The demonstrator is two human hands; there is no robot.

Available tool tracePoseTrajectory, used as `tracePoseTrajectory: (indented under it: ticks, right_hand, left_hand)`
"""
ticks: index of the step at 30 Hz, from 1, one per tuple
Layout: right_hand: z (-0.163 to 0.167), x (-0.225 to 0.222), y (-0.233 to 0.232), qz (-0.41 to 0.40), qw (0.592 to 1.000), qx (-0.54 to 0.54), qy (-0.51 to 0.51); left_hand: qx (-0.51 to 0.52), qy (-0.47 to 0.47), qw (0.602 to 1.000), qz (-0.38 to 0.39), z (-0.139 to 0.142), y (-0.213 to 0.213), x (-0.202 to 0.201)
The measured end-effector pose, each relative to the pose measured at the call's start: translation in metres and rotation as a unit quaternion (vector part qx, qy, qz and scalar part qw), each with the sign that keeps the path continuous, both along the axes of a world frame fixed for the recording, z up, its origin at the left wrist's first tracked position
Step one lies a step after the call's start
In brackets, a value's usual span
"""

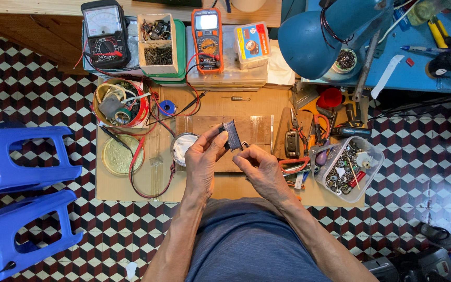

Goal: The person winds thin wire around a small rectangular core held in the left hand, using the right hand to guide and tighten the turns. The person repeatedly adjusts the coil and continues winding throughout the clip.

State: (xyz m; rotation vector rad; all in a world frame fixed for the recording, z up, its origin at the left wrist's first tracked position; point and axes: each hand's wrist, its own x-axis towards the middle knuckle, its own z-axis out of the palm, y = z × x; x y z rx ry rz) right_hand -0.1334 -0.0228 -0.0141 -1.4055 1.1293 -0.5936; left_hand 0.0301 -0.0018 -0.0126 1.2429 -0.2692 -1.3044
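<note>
The left hand (203, 156) lifts a small dark ribbed block (232, 134) above the wooden board (251, 130), its grip pinched on the block's edges so the flat face turns toward the right hand (259, 166). That hand's grip is narrowed to the fingertips on some small part at the block's lower corner; what it is cannot be told. Both hands hover over the board, where the work sits close to the eye. Right of the board, a clear plastic tub (372, 156) keeps loose metal hardware within reach; behind the board stands an orange multimeter (207, 39) on the low cardboard-covered worktop (116, 188).
</note>
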Motion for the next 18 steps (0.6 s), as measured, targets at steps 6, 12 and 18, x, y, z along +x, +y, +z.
tracePoseTrajectory:
  ticks: [6,12,18]
  right_hand:
    - [0.025,-0.001,-0.007,-0.017,0.993,0.104,-0.044]
    - [0.052,-0.003,-0.032,0.059,0.994,-0.059,0.073]
    - [0.049,0.008,-0.067,0.120,0.945,-0.301,0.047]
  left_hand:
    - [-0.027,-0.032,0.999,-0.020,-0.004,0.002,0.000]
    - [-0.038,-0.141,0.987,-0.066,-0.003,0.007,0.004]
    - [-0.040,-0.065,0.989,-0.124,0.005,0.017,0.001]
